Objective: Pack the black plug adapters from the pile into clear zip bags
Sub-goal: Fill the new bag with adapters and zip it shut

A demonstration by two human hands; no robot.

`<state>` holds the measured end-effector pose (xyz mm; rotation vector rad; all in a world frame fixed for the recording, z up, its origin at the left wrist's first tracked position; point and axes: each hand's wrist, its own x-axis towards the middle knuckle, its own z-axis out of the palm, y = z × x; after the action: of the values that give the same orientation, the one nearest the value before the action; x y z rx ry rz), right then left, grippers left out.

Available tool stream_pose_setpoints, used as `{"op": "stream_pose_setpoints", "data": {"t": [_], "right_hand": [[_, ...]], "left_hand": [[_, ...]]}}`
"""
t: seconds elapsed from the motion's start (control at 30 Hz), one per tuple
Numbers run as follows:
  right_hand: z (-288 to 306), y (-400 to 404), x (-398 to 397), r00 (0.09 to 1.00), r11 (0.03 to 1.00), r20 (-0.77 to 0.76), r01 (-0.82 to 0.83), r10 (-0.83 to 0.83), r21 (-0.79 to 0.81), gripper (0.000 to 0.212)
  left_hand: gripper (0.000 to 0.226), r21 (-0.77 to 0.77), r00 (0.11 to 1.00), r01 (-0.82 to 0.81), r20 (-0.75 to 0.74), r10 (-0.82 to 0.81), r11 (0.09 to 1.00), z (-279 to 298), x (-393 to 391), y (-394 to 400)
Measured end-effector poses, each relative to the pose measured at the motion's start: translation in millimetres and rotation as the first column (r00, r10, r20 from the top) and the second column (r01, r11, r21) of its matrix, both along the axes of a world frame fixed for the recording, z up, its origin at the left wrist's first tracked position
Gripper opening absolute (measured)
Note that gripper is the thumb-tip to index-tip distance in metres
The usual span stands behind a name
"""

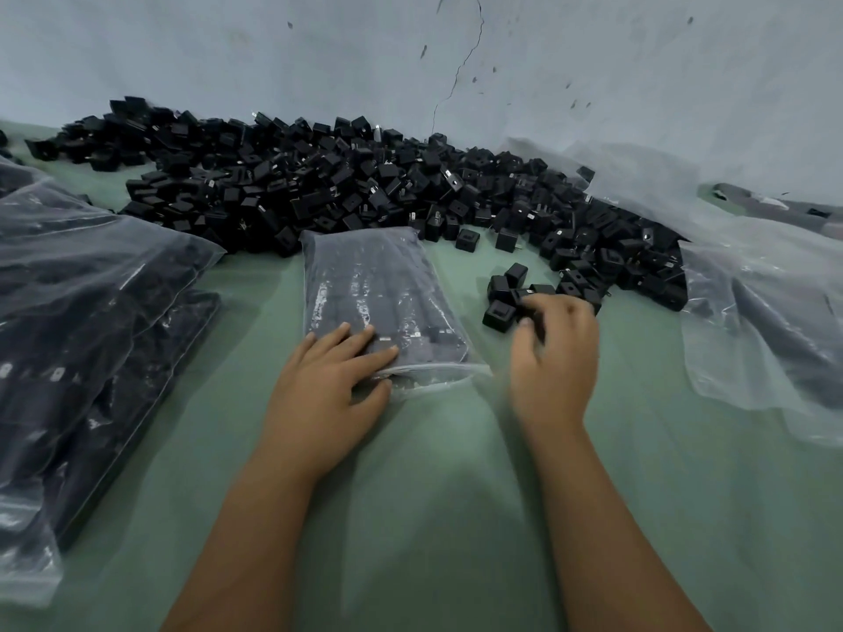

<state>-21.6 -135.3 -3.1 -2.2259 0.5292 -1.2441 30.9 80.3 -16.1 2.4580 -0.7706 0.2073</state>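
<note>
Black plug adapters [346, 193] lie in a long heap along the far side of the green cloth surface [433, 494], against a pale cracked wall [410, 61]. A small loose cluster of adapters [511, 294] sits nearer, just right of a clear zip bag [365, 285] lying in the middle of the cloth, already packed with adapters, its open mouth toward the near side. The left hand [328, 380] rests on the bag's near end, fingers straight on top and thumb at the mouth. The right hand [554, 353] is blurred, at the near edge of the loose cluster; its fingers curl round a dark adapter [536, 326]. Filled clear bags [91, 321] are stacked at the left, reaching to the near edge. More clear plastic bags [766, 312] lie crumpled at the right, over dark contents that are too hazy to identify.
</note>
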Motion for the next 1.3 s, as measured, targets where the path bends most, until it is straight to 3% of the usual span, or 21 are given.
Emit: {"op": "stream_pose_setpoints", "data": {"t": [0.1,0.17,0.4,0.57,0.7,0.83,1.03,1.3], "right_hand": [[-10,-30,-3,0.930,0.965,-0.357,0.165,-0.084,0.203,0.055],[-13,-34,-3,0.893,0.955,-0.444,0.186,-0.067,0.230,0.059],[-17,-23,-3,0.964,0.965,-0.264,0.097,-0.030,0.242,0.032],[-21,-31,-2,0.947,0.929,-0.290,-0.025,0.140,0.368,0.048],[-21,-30,-3,0.930,0.930,-0.300,-0.097,0.212,0.355,0.041],[-20,-30,-4,0.938,0.916,-0.259,-0.119,0.230,0.382,0.037],[-21,-32,-4,0.902,0.916,-0.318,-0.167,0.292,0.366,0.042],[-15,-26,-4,0.920,0.910,-0.253,-0.197,0.301,0.365,0.026]], "left_hand": [[0.038,0.015,1.000,-0.010,0.012,0.010,1.000,0,1,-1],[0.037,0.000,1.000,-0.022,0.018,0.022,1.000,0,1,-2],[0.049,-0.056,0.999,-0.036,0.014,0.036,0.998,3,-1,-2],[0.043,-0.114,0.998,-0.054,0.008,0.055,0.992,4,2,-3],[0.024,-0.148,0.996,-0.092,0.001,0.093,0.985,8,8,-5],[0.024,-0.135,0.993,-0.114,-0.005,0.114,0.984,14,13,-7],[0.032,-0.145,0.992,-0.119,0.030,0.124,0.982,7,8,-8],[0.036,-0.193,0.994,-0.097,0.038,0.106,0.976,2,9,-7]]}}
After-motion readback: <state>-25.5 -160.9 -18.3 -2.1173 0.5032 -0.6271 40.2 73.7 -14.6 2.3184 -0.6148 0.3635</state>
